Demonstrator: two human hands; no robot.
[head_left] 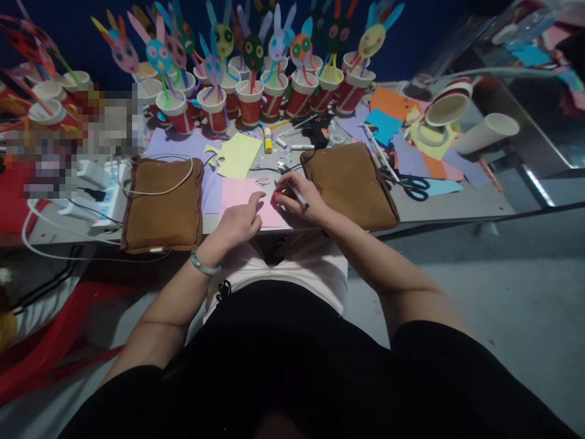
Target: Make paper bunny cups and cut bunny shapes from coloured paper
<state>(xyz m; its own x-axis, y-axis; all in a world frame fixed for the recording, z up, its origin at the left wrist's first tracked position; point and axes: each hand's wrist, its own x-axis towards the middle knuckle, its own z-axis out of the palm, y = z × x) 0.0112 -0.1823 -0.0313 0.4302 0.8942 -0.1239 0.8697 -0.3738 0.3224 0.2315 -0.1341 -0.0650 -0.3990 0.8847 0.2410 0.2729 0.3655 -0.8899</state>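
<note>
A pink paper sheet lies at the table's front edge, with a small cut notch near its top. My left hand rests over its lower part, index finger and thumb apart, holding nothing visible. At the sheet's right side, my right hand is closed around a white pen with a dark end. A small red piece shows by its fingertips; whether it is pinched is hard to tell. Scissors lie partly hidden just behind the right hand.
Brown cushions flank the hands. Behind stand red cups with rabbit-face figures. A yellow sheet, a glue stick, black scissors, coloured papers and a power strip with white cables surround them.
</note>
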